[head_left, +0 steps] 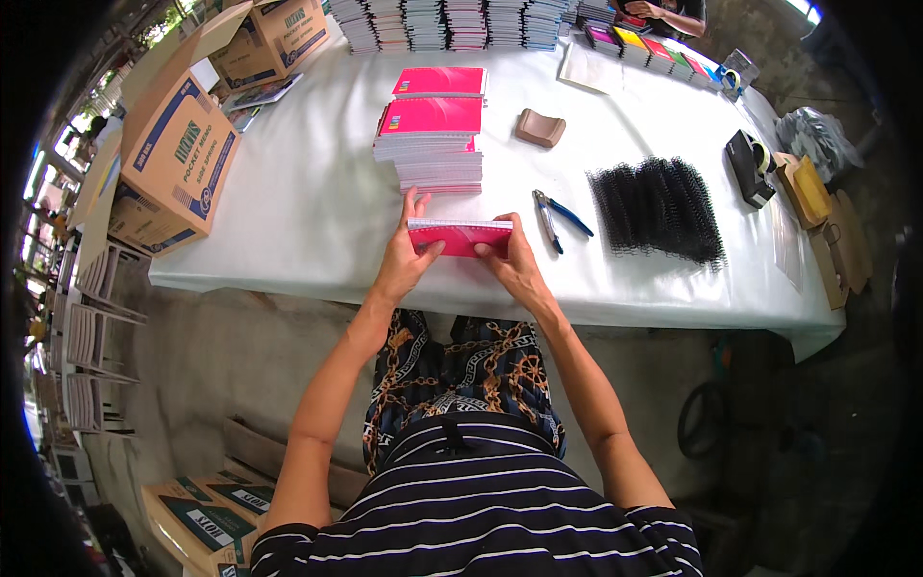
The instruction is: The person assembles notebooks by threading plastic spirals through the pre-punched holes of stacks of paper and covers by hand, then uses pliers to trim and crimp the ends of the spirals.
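Between my two hands, a pink-covered notepad is held upright near the table's front edge, its row of punched holes along the top. My left hand grips its left end, thumb on the cover. My right hand grips the right end the same way. Just beyond stands a stack of pink notepads, with unevenly piled layers. Right of my hands lie pliers with blue handles, spread apart. Further right is a pile of black spiral binding coils.
A brown block lies beyond the pliers. A black tape dispenser stands at the right. Tall notebook stacks line the far side. Open cardboard boxes stand at the left. Another person's hand shows at the far right.
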The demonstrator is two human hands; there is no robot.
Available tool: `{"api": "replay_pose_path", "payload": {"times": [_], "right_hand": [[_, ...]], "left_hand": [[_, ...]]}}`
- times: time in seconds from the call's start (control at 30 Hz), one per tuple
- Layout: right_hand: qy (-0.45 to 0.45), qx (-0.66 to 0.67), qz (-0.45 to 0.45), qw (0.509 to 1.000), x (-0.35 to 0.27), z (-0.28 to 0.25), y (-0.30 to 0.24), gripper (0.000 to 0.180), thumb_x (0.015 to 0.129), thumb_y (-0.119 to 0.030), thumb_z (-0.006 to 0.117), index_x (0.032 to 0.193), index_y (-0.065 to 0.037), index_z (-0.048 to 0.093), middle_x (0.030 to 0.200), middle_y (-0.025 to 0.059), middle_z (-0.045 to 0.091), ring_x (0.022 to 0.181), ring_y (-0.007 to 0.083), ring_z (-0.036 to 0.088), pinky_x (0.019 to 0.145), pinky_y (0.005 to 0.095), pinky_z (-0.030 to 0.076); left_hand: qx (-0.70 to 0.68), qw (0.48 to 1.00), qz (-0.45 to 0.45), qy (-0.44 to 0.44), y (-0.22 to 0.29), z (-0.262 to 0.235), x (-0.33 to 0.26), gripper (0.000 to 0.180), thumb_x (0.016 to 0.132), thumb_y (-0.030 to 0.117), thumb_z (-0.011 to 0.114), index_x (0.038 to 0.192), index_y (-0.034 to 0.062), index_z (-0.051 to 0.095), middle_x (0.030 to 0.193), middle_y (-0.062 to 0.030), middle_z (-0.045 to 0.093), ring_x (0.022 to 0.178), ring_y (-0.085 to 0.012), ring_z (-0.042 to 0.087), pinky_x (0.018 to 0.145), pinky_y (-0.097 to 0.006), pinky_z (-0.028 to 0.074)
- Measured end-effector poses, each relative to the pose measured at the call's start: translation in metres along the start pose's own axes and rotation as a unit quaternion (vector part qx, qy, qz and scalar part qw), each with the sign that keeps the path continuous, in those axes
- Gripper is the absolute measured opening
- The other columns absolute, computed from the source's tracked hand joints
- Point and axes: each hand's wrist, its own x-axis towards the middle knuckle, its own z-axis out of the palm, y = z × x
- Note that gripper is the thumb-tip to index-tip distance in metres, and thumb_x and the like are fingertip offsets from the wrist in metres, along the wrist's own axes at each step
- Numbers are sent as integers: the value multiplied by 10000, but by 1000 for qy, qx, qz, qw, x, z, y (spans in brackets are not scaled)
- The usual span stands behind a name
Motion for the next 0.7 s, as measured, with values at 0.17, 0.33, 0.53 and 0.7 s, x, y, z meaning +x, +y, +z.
{"api": "replay_pose_path", "payload": {"times": [0.17, 0.33, 0.53, 0.7], "right_hand": [[-17, 23, -26, 999, -3, 0, 13, 252, 934, -79, 626, 1107, -39, 447, 937, 77, 600, 857, 148, 563, 776, 293, 465], [-35, -19, -1, 999, 1, 7, 7, 233, 918, 14, 577, 1108, -21, 447, 949, 106, 604, 892, 154, 568, 793, 298, 462], [-26, -62, -75, 995, 6, 8, 15, 408, 810, 64, 666, 1159, -11, 467, 1065, 137, 584, 1024, 234, 574, 918, 334, 444], [168, -405, -80, 895, 4, -64, -13, 461, 777, -77, 756, 1165, -30, 511, 1183, 161, 561, 1125, 355, 504, 960, 441, 394]], "left_hand": [[-101, 994, -25, -25, 19, -5, 1, 924, 858, 31, 681, 1558, 119, 85, 1567, -166, 274, 1433, -221, 281, 1092, -291, 273], [141, 987, 78, -13, 31, -21, 4, 892, 890, 214, 678, 1548, 72, 92, 1564, -172, 279, 1429, -266, 299, 1134, -378, 274], [568, 785, 141, -203, 71, 19, 33, 751, 881, 352, 639, 1482, 46, 309, 1432, -197, 451, 1365, -392, 366, 1076, -459, 366], [444, 857, 31, -259, 79, 17, 40, 559, 915, 216, 582, 1446, 226, 409, 894, -112, 701, 718, -345, 669, 664, -468, 531]]}}
